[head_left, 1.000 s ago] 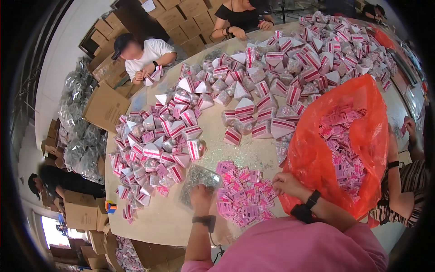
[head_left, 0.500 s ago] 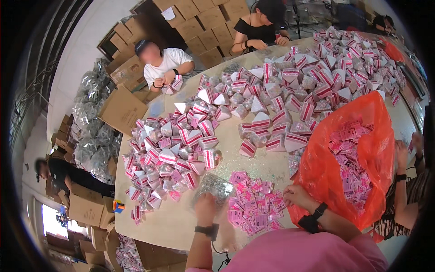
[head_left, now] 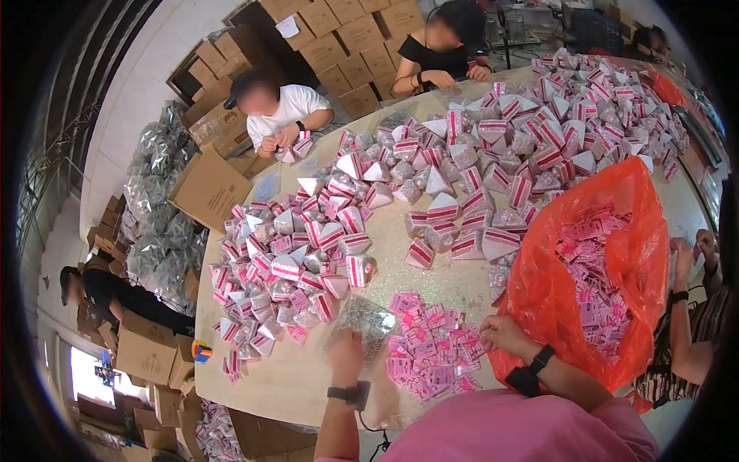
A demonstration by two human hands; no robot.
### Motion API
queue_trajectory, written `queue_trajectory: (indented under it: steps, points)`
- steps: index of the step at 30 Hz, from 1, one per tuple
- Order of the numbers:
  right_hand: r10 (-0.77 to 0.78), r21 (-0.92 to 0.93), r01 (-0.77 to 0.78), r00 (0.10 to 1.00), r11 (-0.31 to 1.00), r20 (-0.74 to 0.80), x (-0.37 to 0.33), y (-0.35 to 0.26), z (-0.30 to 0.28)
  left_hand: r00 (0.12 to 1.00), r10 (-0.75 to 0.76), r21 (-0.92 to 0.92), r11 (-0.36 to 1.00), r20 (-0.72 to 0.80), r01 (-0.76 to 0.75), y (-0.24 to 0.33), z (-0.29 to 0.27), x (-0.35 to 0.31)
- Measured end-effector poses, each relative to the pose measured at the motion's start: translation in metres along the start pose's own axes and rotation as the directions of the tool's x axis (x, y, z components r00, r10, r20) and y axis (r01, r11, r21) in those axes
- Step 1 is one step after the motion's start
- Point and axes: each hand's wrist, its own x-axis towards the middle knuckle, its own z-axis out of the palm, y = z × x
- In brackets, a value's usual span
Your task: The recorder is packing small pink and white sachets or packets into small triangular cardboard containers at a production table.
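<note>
My left hand (head_left: 346, 353) is closed at the near left edge of a shallow clear tray (head_left: 371, 325) that holds small glittery bits. Its fingertips are hidden, so what they grip does not show. To the right, my right hand (head_left: 506, 339) has its fingers curled together, between a pile of small pink printed cards (head_left: 433, 350) and an open red plastic bag (head_left: 531, 269). Anything inside that hand is too small to make out. More pink cards (head_left: 593, 285) fill the bag. Both wrists carry dark bands.
Many pyramid-shaped clear packs with pink-and-white bands (head_left: 308, 254) cover the table's left and far parts. Three people sit around the table; another bends by cardboard boxes (head_left: 146, 346) at left. A tape roll (head_left: 202, 351) lies on the left edge.
My left hand has shifted very slightly at the tray edge; my right hand stays nearly still. Across the table, the person in white has lowered their hands a little and turned their head.
</note>
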Motion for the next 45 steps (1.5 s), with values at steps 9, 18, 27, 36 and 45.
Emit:
queue_trajectory:
  steps: [9, 18, 27, 36, 45]
  points:
    - [0.012, -0.007, -0.012, 1.0, 1.0, -0.004, 0.003, 0.006, 0.001, 0.974, -0.2, -0.192, 0.957, 0.104, 0.217, -0.012, 0.007, 0.003]
    - [-0.014, 0.024, 0.013, 1.0, 1.0, 0.013, 0.003, 0.006, 0.005, 0.978, -0.182, -0.208, 0.958, 0.102, 0.2, -0.042, 0.037, -0.006]
    - [0.043, 0.055, -0.044, 0.999, 0.998, 0.022, 0.003, -0.006, 0.003, 0.866, -0.406, -0.863, 0.28, 0.291, 0.421, 0.041, -0.025, 0.0]
    - [-0.036, 0.335, -0.097, 0.928, 0.937, 0.37, -0.021, -0.097, 0.057, 0.989, -0.032, -0.784, 0.614, -0.144, -0.094, 0.117, -0.044, -0.019]
    - [-0.186, 0.453, 0.116, 0.976, 0.884, 0.112, -0.026, -0.091, 0.069, 0.998, 0.033, -0.782, 0.62, -0.056, -0.064, 0.143, -0.027, -0.037]
